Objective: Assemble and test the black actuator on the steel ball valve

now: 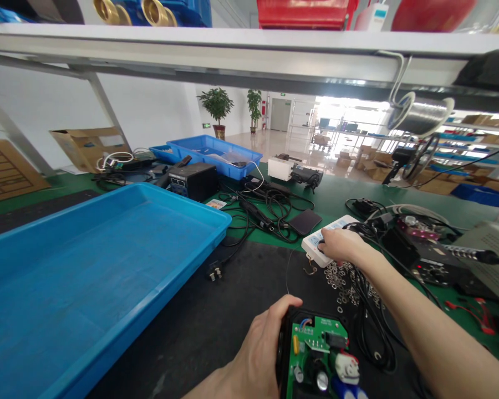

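Hands [258, 341] on circuit unit [316, 354], power strip [315, 241]

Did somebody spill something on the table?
Maybe: lots of little metal rings lie loose on the black mat, near the white box under the right hand. They look spilled because they're scattered, with some strays. I can't tell if that was an accident.

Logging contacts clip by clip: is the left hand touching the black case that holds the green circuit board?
Touching. The head view shows the left hand against the left side of the black case, with no visible gap between them.
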`<control>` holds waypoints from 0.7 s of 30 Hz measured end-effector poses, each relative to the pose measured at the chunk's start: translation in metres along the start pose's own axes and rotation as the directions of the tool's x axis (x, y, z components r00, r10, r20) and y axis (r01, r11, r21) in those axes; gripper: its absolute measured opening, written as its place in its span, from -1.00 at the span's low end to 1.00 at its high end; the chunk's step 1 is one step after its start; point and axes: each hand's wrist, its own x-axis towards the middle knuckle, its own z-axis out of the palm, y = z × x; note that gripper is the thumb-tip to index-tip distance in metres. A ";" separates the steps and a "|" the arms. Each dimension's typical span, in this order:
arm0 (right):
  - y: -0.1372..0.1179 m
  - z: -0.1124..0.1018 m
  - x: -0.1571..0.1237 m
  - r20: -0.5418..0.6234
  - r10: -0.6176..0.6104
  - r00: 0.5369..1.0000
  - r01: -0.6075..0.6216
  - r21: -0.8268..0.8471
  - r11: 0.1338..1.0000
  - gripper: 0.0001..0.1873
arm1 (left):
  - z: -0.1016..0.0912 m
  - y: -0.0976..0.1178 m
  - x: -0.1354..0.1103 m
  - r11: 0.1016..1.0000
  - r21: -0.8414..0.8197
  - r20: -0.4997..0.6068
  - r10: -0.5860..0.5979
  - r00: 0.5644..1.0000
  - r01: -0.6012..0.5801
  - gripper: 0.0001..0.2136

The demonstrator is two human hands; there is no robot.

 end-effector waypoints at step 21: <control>0.001 -0.002 0.002 0.012 -0.015 1.000 0.015 -0.012 1.000 -0.56 | 0.001 0.003 -0.001 0.999 -0.020 0.012 -0.031 0.999 0.031 0.16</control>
